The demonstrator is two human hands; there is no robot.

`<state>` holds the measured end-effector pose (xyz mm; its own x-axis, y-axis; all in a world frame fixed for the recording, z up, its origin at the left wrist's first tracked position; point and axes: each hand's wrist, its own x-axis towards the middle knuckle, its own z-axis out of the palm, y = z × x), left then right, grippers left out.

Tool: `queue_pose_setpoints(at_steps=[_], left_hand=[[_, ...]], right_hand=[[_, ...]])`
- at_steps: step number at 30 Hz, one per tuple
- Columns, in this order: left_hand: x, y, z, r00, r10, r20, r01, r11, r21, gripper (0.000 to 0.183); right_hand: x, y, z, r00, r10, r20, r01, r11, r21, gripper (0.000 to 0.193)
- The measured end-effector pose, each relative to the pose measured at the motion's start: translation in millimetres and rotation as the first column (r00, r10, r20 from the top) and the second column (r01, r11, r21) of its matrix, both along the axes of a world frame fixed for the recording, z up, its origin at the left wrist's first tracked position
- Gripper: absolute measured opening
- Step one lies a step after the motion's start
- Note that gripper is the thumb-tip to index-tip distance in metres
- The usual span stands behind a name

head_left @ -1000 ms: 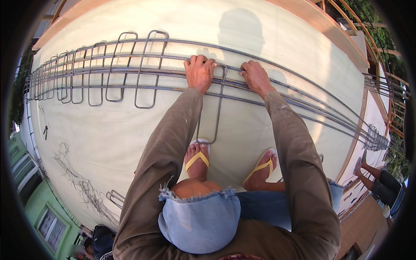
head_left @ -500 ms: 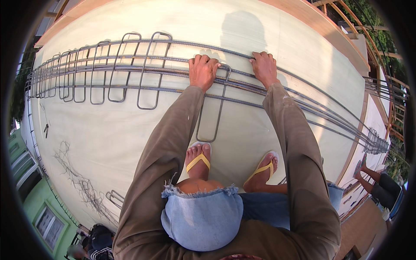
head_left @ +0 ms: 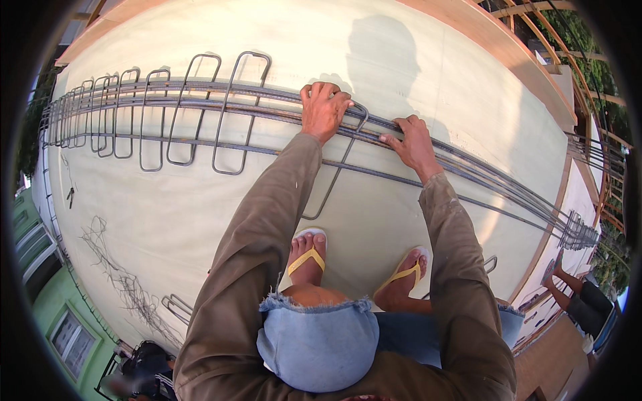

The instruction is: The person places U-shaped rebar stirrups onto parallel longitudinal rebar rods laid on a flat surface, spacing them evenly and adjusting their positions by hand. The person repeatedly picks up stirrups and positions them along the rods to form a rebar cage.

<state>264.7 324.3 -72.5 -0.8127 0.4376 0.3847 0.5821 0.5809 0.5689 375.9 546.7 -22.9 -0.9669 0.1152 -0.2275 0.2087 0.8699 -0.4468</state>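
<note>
Long steel reinforcing bars [head_left: 481,170] run from side to side over a pale panel surface. My left hand [head_left: 323,110] is curled over the upper bars, its thumb beside the rounded top of a rectangular wire stirrup [head_left: 333,189]. That stirrup is tilted around the bars, its lower end near my left foot. Further right, my right hand [head_left: 414,144] hooks its fingers over the top bar, thumb pointing left. Left of my hands, several more stirrups [head_left: 221,123] hang around the bars, spaced apart. My forearm hides part of the tilted stirrup.
Tangled thin wire [head_left: 120,281] lies at the left, with pliers-like dark tool [head_left: 71,196] above it. Loose stirrups [head_left: 177,307] lie by my left arm. More stirrups bunch [head_left: 578,230] at the bars' right end. Another person's legs [head_left: 572,287] are at the right, timber edging [head_left: 495,47] behind.
The top bar has come down toward me, close against the other bars. My right hand moved nearer with it; my left hand shifted slightly right, and the stirrup beside it is tilted more.
</note>
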Motion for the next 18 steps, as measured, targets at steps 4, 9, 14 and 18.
queue_pose_setpoints(at_steps=[4,9,14,18], left_hand=[[-8,4,1,0.993,-0.037,0.108,0.035,0.999,0.024,0.018],[-20,3,0,0.992,-0.111,0.066,0.111,0.994,0.003,0.017],[-32,1,5,0.955,-0.240,0.173,0.277,0.930,-0.242,0.019],[-47,6,20,0.785,-0.617,-0.049,0.523,0.703,-0.482,0.034]], right_hand=[[3,-7,0,0.999,-0.015,-0.046,0.017,0.999,0.034,0.064],[11,-14,1,0.999,0.043,-0.025,-0.039,0.988,0.148,0.072],[11,-14,1,0.998,0.062,-0.008,-0.060,0.982,0.177,0.066],[9,-13,0,0.998,0.052,0.041,-0.059,0.980,0.191,0.063]])
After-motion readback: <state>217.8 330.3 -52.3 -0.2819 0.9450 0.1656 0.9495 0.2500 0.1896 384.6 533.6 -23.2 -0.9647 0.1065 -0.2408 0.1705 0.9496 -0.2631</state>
